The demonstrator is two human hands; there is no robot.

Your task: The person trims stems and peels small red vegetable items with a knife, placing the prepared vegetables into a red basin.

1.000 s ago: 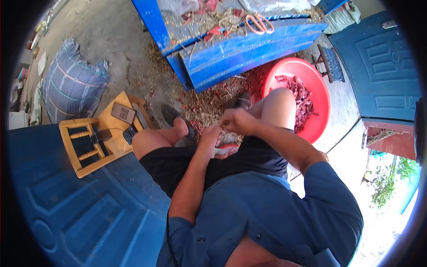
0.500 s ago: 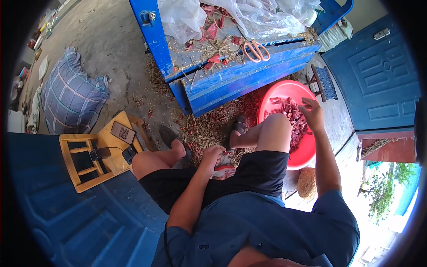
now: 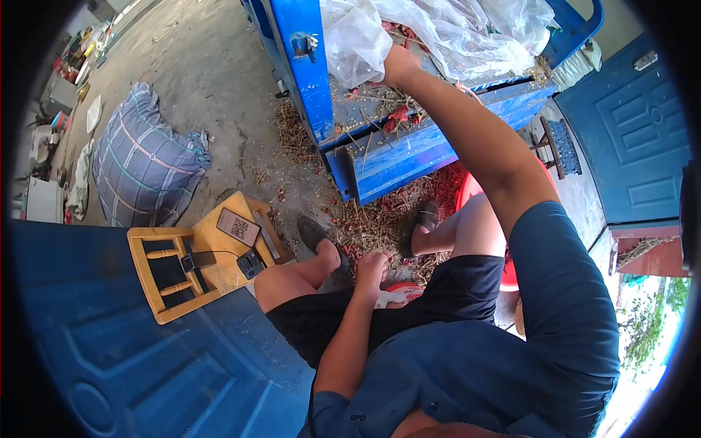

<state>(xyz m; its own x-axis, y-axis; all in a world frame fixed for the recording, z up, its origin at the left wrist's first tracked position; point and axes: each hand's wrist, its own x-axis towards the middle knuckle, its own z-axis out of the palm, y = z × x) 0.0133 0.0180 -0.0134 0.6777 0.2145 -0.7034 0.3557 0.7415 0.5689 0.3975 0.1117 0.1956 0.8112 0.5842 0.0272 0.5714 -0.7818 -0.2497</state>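
Observation:
My right hand (image 3: 400,67) reaches into the blue cart bed (image 3: 453,139), at the edge of the clear plastic sheet (image 3: 358,44); its fingers are hidden. Red dried pieces (image 3: 396,117) and straw lie just below it. Between my knees my left hand (image 3: 373,266) is closed, and whatever it may hold is too small to make out. A red and white container (image 3: 406,290) sits beneath it, partly covered by my shorts. Behind my right arm and leg, a red basin (image 3: 467,187) shows only in part.
A wooden chair (image 3: 212,252) with a phone (image 3: 238,227) stands at left. Behind it lies a checked cloth bundle (image 3: 150,160). Straw and red scraps (image 3: 372,226) cover the floor around my feet. A small stool (image 3: 561,146) is near the blue door (image 3: 631,131).
My right hand has moved from over the red basin up and left to the plastic in the cart. My left hand stays between my knees. The view has shifted.

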